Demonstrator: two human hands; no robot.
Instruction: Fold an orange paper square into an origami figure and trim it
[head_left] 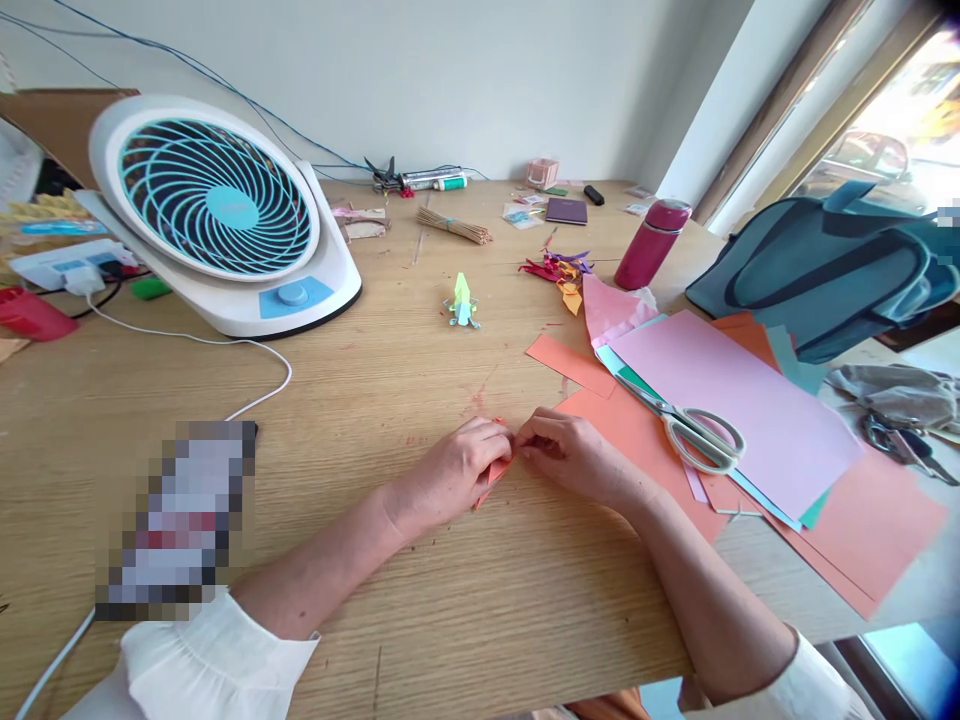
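Note:
A small folded piece of orange paper (496, 470) lies under my hands at the middle of the wooden table. My left hand (472, 455) is closed over it, with the fingers pressing it from the left. From the right, my right hand (559, 445) pinches at the paper's edge, thumb and forefinger together; the fingertips partly hide what they grip. Beyond both hands stands a small folded paper figure (462, 302) in yellow-green and light blue. Scissors (701, 437) with pale handles rest on the coloured sheets to the right of my right hand.
A white fan (292, 290) stands at the left, behind a phone (180, 515) on a white cable. Pink paper (727, 390) tops the stack at the right. Farther back are a dark pink bottle (652, 245), paper scraps (559, 268), a stick bundle (454, 225) and a teal bag (810, 260).

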